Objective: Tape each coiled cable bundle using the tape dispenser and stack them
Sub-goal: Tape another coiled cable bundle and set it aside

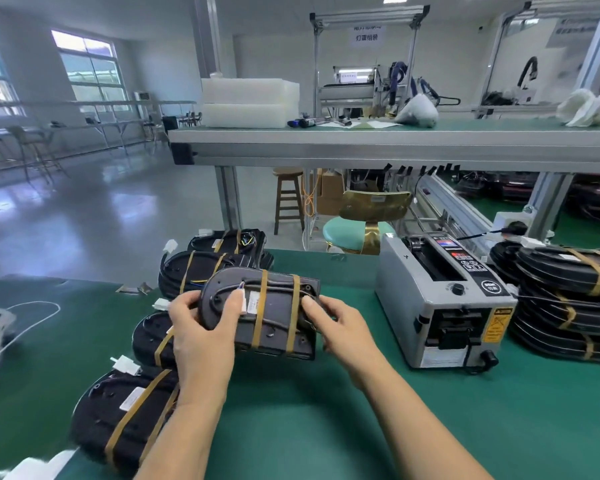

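Since two tan tape bands [293,318] already cross the flat, dark grey cable bundle with a rounded end [274,327], the taping step looks finished and stacking is in hand. The left hand [201,336] grips the rounded end, thumb on the top face; the right hand [340,329] pinches the squarer end. The bundle is held above the green desk [326,417], between the row of taped black bundles [118,420] along the desk's left edge and the grey box-shaped tape dispenser [440,306] nearer the right edge. Its long axis runs left to right, rounded end leftward, broad face tipped toward the person. Next, it likely needs carrying left and laying flat, aligned on a bundle there.
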Motion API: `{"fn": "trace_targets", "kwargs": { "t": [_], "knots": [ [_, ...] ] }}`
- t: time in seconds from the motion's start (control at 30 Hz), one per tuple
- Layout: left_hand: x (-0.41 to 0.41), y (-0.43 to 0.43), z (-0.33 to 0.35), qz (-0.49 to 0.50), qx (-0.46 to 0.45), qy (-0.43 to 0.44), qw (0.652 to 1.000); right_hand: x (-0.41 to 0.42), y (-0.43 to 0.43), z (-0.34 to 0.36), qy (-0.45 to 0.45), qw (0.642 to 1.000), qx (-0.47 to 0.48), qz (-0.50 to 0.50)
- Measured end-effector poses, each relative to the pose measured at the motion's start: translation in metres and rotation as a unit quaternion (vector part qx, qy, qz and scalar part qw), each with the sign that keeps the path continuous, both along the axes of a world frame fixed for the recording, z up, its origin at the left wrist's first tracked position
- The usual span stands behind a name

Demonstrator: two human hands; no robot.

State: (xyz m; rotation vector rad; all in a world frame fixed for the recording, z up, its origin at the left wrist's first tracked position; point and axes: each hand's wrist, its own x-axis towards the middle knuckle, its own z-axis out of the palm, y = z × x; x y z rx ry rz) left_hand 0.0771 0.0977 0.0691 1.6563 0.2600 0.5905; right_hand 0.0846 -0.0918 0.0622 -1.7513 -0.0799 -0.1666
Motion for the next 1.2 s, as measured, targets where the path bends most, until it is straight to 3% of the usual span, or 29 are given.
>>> {"fn": "trace_targets", "kwargs": {
  "t": [0.4,0.73,0.87,1.2],
  "knots": [
    [0.048,0.073,0.004,0.176,-0.08,0.065,0.979,-0.002,0.115,0.015,0.067,0.996,0.043,0.05],
    [0.062,0.084,0.002,0.174,-0.064,0.136,0.973,0.008,0.145,0.0,0.077,0.996,-0.043,0.021],
    [0.057,0.075,0.004,0.184,-0.076,0.155,0.968,0.0,0.144,-0.009,0.079,0.996,-0.037,0.008],
    [0.036,0.052,0.011,0.18,0.103,0.11,0.972,-0.004,0.124,-0.014,0.053,0.996,-0.068,-0.004]
  ]
}}
